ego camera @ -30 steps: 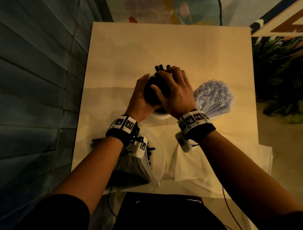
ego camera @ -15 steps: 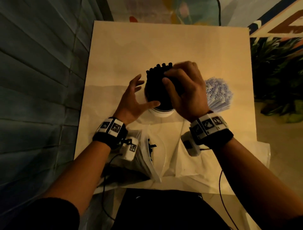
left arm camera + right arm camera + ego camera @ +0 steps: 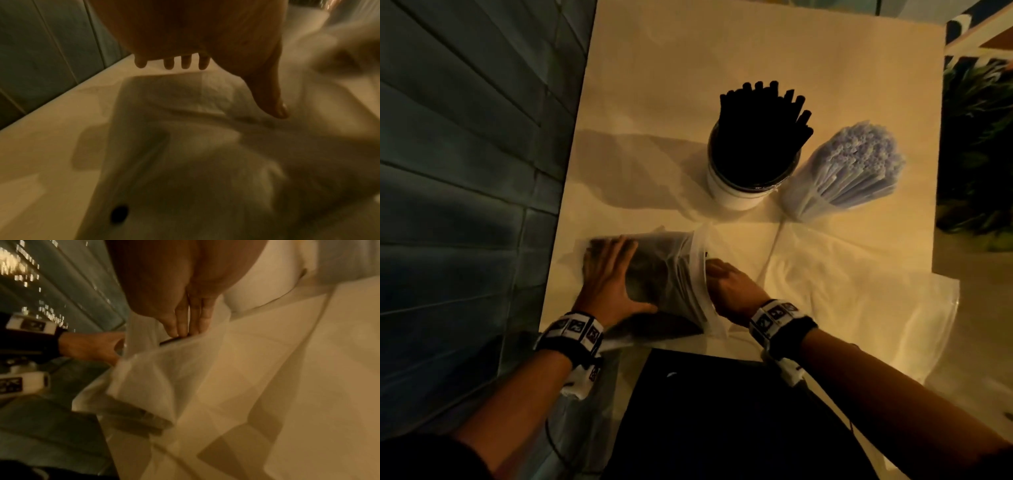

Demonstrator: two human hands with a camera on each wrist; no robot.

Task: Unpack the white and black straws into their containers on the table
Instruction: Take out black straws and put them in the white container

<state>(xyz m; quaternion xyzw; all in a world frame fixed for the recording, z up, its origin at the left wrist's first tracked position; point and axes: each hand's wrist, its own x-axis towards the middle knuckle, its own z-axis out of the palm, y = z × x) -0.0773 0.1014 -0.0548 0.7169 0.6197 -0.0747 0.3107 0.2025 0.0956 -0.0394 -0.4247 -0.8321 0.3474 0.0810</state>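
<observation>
Two hands work at the near edge of the table (image 3: 654, 68), both on a clear plastic bag (image 3: 674, 274) that lies on its side and shows dark contents, seemingly black straws, through the film. The left hand (image 3: 609, 277) lies flat on top of the bag with its fingers straight and spread, thumb out toward the person; in the left wrist view the fingertips (image 3: 186, 62) reach just past the bag's far edge. The right hand (image 3: 729, 287) is at the bag's open mouth, and the right wrist view shows its fingers (image 3: 180, 321) straight and close together, tips down on a thin dark strip at the mouth. Beside it, to the right, an empty translucent bag (image 3: 859, 291) lies flat and crumpled. Farther off stands a white cup (image 3: 736, 195) packed with upright black straws (image 3: 763, 116). Just right of it, a clear container (image 3: 808, 202) holds white straws (image 3: 859, 154), leaning away to the right.
</observation>
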